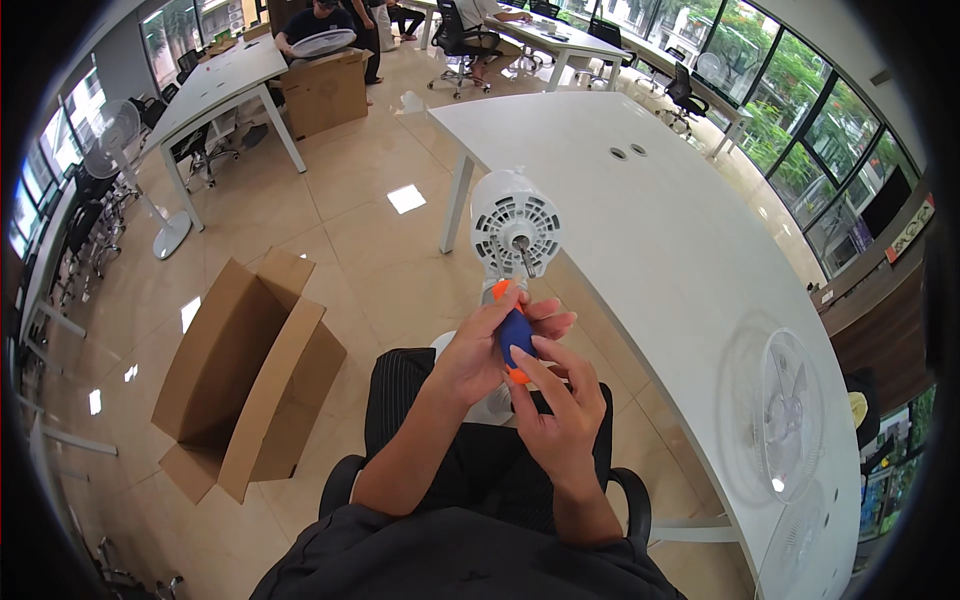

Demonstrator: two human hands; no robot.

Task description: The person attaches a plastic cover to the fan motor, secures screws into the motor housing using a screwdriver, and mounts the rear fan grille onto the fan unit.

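Observation:
A white fan motor housing (500,190) with a slotted round front stands upright before me, and a metal shaft (526,257) shows at its centre. Just below it I hold a screwdriver (516,335) with a blue and orange handle, tilted up toward the housing. My left hand (472,352) is closed around the handle from the left side. On the right, my right hand (562,405) has its fingertips closed on the handle's lower orange end. The screwdriver's tip cannot be clearly made out against the housing.
A white table (640,240) runs along my right, with clear fan blades and a wire guard (788,415) at its near end. An open cardboard box (285,400) is on the floor at left. Farther left stands a white pedestal fan (150,200). Other people work at the back.

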